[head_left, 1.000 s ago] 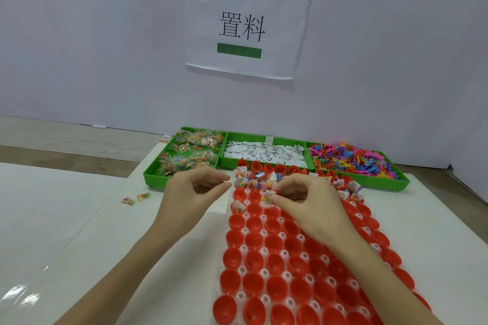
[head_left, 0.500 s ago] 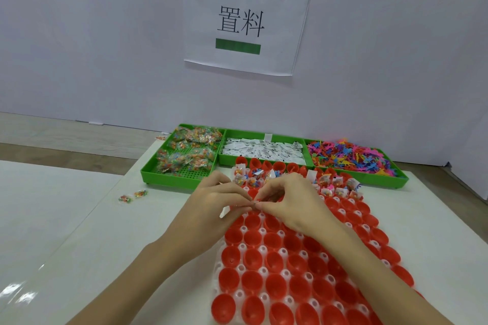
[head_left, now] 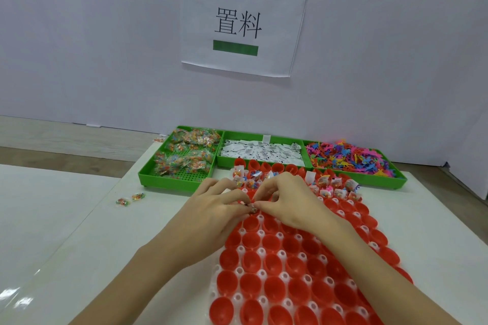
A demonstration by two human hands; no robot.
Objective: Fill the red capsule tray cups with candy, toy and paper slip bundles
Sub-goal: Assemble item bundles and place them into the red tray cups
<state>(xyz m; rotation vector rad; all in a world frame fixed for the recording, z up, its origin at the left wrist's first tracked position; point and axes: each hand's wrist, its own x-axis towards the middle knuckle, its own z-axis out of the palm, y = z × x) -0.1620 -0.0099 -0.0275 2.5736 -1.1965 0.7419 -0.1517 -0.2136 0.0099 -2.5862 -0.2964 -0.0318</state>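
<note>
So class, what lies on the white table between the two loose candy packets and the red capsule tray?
In the head view, the left hand and forearm; otherwise bare white table.

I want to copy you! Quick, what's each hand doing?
Left hand: fingers pinching a small bundle.
Right hand: fingers pinching the same bundle.

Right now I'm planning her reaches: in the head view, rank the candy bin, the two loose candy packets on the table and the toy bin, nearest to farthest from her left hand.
1. Candy bin: just beyond the left hand, slightly left.
2. Loose candy packets: on the table, out to the left.
3. Toy bin: far right, past the right hand.
</note>
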